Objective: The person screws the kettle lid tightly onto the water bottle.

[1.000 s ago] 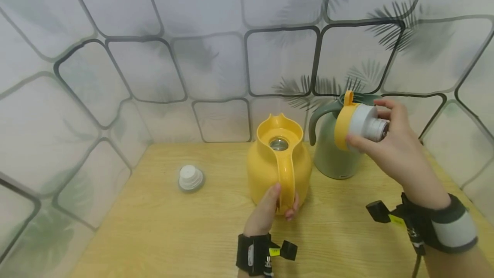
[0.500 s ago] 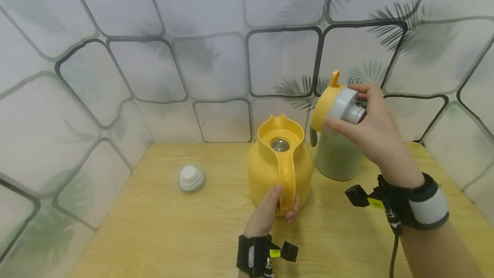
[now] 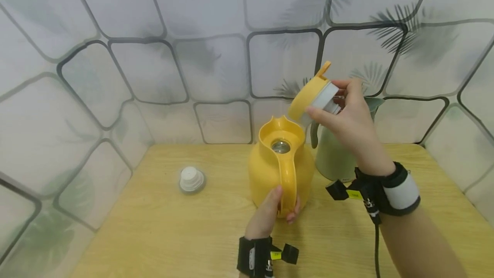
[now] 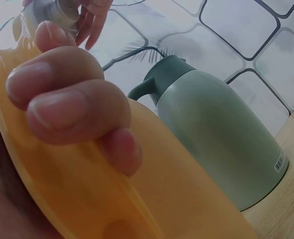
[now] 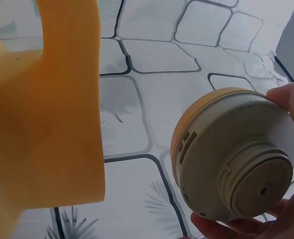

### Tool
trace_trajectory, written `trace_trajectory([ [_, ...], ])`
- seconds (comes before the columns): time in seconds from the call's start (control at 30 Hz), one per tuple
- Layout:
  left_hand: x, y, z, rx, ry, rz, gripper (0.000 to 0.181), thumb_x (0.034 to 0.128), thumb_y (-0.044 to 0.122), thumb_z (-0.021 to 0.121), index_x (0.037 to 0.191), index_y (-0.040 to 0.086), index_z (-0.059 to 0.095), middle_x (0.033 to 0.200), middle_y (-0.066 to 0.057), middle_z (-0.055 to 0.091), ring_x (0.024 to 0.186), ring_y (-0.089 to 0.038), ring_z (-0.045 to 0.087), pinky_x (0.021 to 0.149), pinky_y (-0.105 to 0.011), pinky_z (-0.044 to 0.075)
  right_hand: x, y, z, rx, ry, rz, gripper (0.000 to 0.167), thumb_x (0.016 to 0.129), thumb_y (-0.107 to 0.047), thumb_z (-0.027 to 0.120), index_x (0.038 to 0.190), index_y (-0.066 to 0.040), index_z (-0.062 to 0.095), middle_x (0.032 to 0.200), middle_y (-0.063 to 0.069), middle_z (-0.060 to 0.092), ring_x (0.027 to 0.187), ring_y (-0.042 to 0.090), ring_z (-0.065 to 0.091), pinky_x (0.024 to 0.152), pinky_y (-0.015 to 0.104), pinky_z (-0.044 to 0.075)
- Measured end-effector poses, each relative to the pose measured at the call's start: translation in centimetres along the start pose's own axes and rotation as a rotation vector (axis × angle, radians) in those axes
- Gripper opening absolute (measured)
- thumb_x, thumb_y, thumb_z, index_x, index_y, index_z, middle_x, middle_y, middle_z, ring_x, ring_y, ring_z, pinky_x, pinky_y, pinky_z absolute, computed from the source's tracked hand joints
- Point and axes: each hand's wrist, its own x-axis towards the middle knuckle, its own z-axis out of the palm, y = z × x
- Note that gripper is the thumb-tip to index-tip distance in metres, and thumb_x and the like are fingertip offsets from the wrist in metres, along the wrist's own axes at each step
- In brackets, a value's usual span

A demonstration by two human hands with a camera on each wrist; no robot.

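A yellow jug [image 3: 258, 170] stands upright on the table, its round mouth uncovered and showing a shiny inside. My left hand [image 3: 266, 211] grips its handle low down; in the left wrist view the fingers [image 4: 82, 109] curl round that handle. Above and right of the mouth, my right hand [image 3: 349, 119] holds a yellow and white lid [image 3: 308, 98] by its sides, tilted and apart from the jug. In the right wrist view the lid's white underside [image 5: 212, 144] with its round plug faces the camera.
Behind my right hand stands a green jug [image 4: 212, 129], partly hidden in the head view. A small white stopper [image 3: 191, 179] sits on the wooden table [image 3: 162, 226] at the left. A patterned wall covering [image 3: 216, 67] rises right behind the table.
My right hand has carried the lid leftward and slightly up, from in front of the green jug to near the yellow jug's mouth, tilting it. The left hand stays on the handle.
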Motion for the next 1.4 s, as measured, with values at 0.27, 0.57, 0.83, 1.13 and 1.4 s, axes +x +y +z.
trace_trajectory([
  [0.27, -0.1, 0.1, 0.1, -0.001, -0.003, 0.010, 0.071, 0.1008, 0.052, 0.014, 0.071, -0.005, 0.044, 0.054, -0.023, 0.036, 0.049, -0.006, 0.039, 0.045, -0.023, 0.036, 0.5, 0.4, 1.1, 0.105, -0.005, -0.024, 0.065, 0.086, -0.028, 0.071, 0.133, -0.006, 0.033, 0.116, 0.008, 0.046, 0.099, 0.018, 0.044, 0.070, 0.024, 0.042],
  [0.57, 0.2, 0.3, -0.1, 0.000, -0.004, 0.005, 0.072, 0.1006, 0.053, 0.014, 0.071, -0.006, 0.044, 0.054, -0.023, 0.035, 0.049, -0.006, 0.039, 0.046, -0.023, 0.037, 1.4, 1.8, 2.1, 0.709, -0.045, -0.075, 0.060, 0.091, -0.009, 0.055, 0.145, -0.011, 0.028, 0.122, 0.010, 0.051, 0.104, 0.018, 0.051, 0.089, 0.026, 0.042],
  [0.83, 0.2, 0.4, -0.3, 0.025, 0.009, -0.004, 0.072, 0.1008, 0.052, 0.013, 0.071, -0.005, 0.044, 0.055, -0.022, 0.038, 0.049, -0.007, 0.040, 0.045, -0.023, 0.037, 2.0, 3.4, 3.5, 0.783, -0.044, -0.095, 0.058, 0.092, -0.012, 0.052, 0.147, -0.012, 0.034, 0.120, 0.009, 0.052, 0.100, 0.018, 0.049, 0.087, 0.026, 0.044],
  [1.13, -0.3, 0.0, -0.2, 0.013, 0.009, -0.013, 0.072, 0.1011, 0.051, 0.013, 0.072, -0.006, 0.045, 0.056, -0.022, 0.038, 0.048, -0.013, 0.040, 0.046, -0.024, 0.037, 1.7, 4.2, 4.4, 0.798, -0.020, -0.106, 0.050, 0.089, -0.014, 0.052, 0.137, -0.008, 0.039, 0.111, 0.007, 0.051, 0.092, 0.016, 0.049, 0.081, 0.025, 0.044],
  [1.4, -0.1, -0.2, -0.1, 0.007, -0.008, 0.017, 0.071, 0.1017, 0.050, 0.012, 0.071, -0.005, 0.044, 0.055, -0.022, 0.037, 0.048, -0.011, 0.039, 0.047, -0.021, 0.037, 1.6, 4.2, 4.7, 0.774, -0.020, -0.061, 0.041, 0.090, -0.017, 0.052, 0.126, -0.009, 0.035, 0.115, 0.009, 0.046, 0.097, 0.018, 0.046, 0.084, 0.027, 0.042],
])
